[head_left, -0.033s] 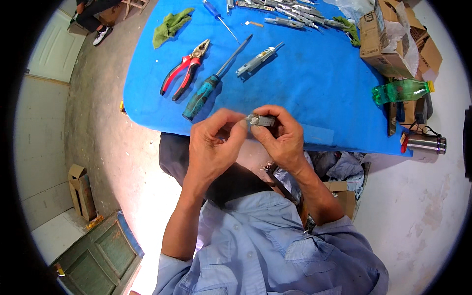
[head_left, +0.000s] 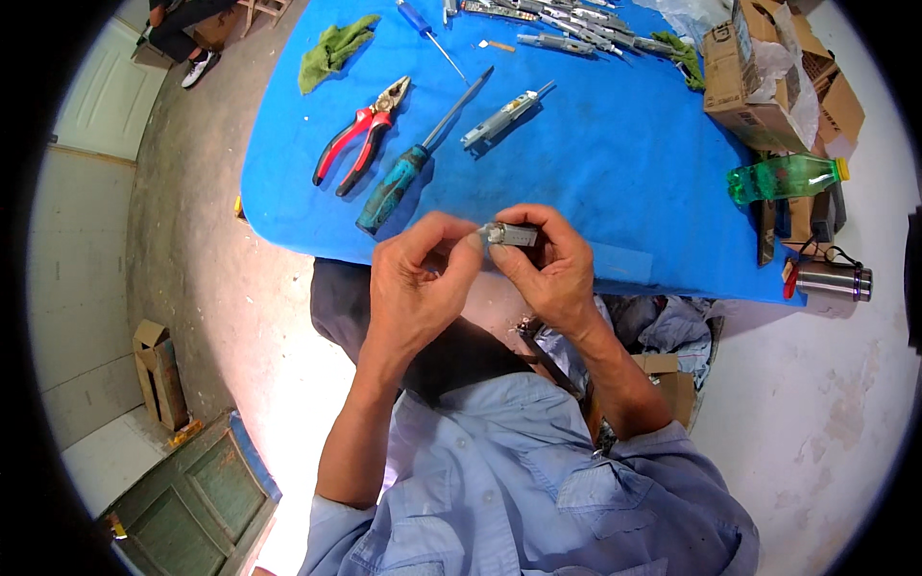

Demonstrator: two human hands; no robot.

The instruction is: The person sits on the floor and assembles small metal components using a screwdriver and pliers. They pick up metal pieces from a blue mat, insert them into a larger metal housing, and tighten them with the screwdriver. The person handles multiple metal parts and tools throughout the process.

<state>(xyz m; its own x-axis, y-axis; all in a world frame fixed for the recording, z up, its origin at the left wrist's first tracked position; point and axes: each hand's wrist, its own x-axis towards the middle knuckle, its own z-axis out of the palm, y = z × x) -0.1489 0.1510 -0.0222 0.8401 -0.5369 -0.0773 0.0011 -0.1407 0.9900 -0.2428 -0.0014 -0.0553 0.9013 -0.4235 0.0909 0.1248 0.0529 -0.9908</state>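
Just off the table's near edge, my right hand (head_left: pixel 549 264) grips a small silver metal part (head_left: pixel 515 235) between thumb and bent fingers. It looks like a short boxy mechanism; its right end is hidden in my fingers. My left hand (head_left: pixel 423 278) is closed in a pinch at the part's left end. Its index finger is blurred, and whatever lies between its fingertips is too small to make out. Beyond my left hand lies a teal-handled screwdriver (head_left: pixel 395 191), with red and black pliers (head_left: pixel 361 137) beside it. A longer silver metal mechanism (head_left: pixel 501 119) rests farther back.
On the blue-covered table (head_left: pixel 615 163) are a blue-handled screwdriver (head_left: pixel 415 17), a green cloth (head_left: pixel 334 54) and several piled metal mechanisms (head_left: pixel 581 27). At the right stand a cardboard box (head_left: pixel 730 86), a green bottle (head_left: pixel 783 180) and a steel flask (head_left: pixel 834 280). A person's leg (head_left: pixel 182 38) shows far left.
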